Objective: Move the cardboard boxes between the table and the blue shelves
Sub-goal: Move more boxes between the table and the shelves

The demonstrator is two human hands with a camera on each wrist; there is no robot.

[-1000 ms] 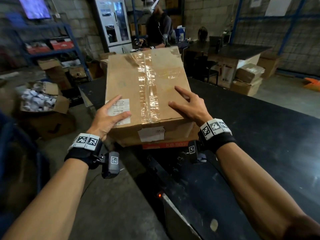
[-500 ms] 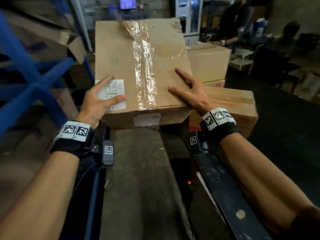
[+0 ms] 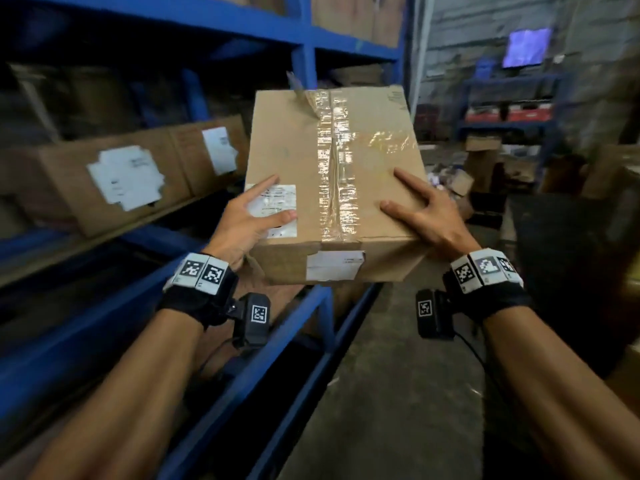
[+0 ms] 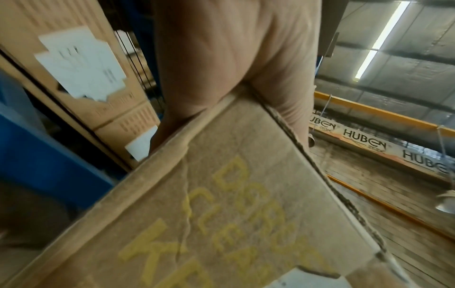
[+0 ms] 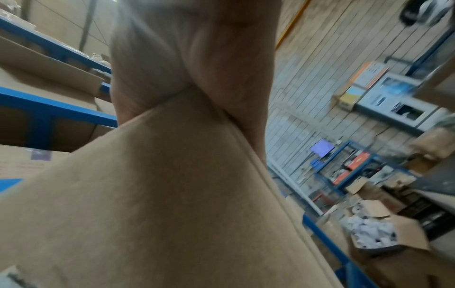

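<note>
A taped cardboard box (image 3: 332, 174) with white labels is held in the air in front of the blue shelves (image 3: 104, 334). My left hand (image 3: 249, 220) grips its near left corner, thumb and forefinger on top over a label. At the near right corner my right hand (image 3: 429, 216) grips the same way. The left wrist view has the left hand (image 4: 234, 58) wrapped over the box (image 4: 234, 214) edge, yellow print on its side. In the right wrist view the right hand (image 5: 197, 58) clasps a corner of the box (image 5: 160, 194). Fingers under the box are hidden.
Labelled cardboard boxes (image 3: 114, 181) stand on the middle shelf at left, more on the shelf above. A blue upright (image 3: 303, 57) rises behind the held box. A dark table (image 3: 571, 271) is at right, concrete floor (image 3: 398, 393) between. An open box of white rolls (image 5: 374, 233) sits on the floor.
The box has been lifted off the black table and carried round to the left, now facing the blue shelves. Both hands keep the same hold on its near corners.
</note>
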